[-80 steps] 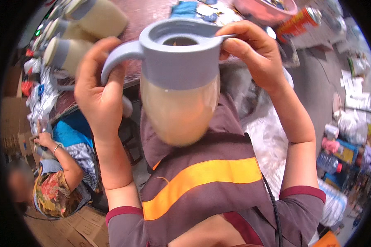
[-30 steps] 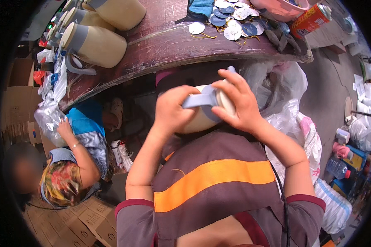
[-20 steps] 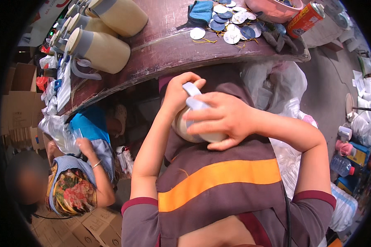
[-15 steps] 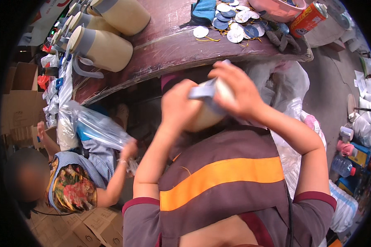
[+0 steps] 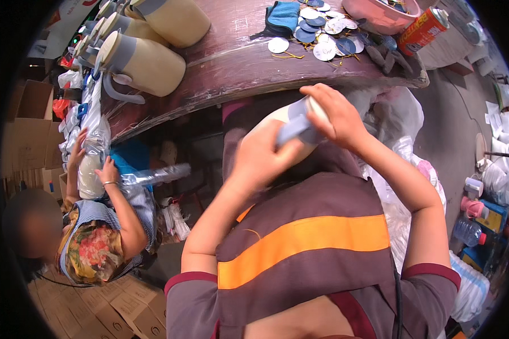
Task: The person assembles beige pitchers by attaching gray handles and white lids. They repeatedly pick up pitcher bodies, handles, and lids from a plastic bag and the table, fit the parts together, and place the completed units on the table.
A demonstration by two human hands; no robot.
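Observation:
A cream jug (image 5: 286, 114) with a grey collar and grey handle lies tilted in front of my apron, just off the table's near edge. My left hand (image 5: 267, 151) is wrapped round it by the handle, which is slightly blurred. At the lid end, my right hand (image 5: 340, 117) grips the top with curled fingers. My palms hide part of the jug's body.
Similar jugs (image 5: 147, 65) stand on the dark red table (image 5: 232, 62) at the left. Round tags (image 5: 324, 51), a blue cloth (image 5: 283, 18), a pink basin (image 5: 379, 16) and a spray can (image 5: 423, 30) lie right. A co-worker (image 5: 99, 243) handles a bagged jug at the left.
The jug has turned in my hands, its lid end now pointing up and right. My left hand has shifted right. The co-worker's hands have moved onto the bagged jug.

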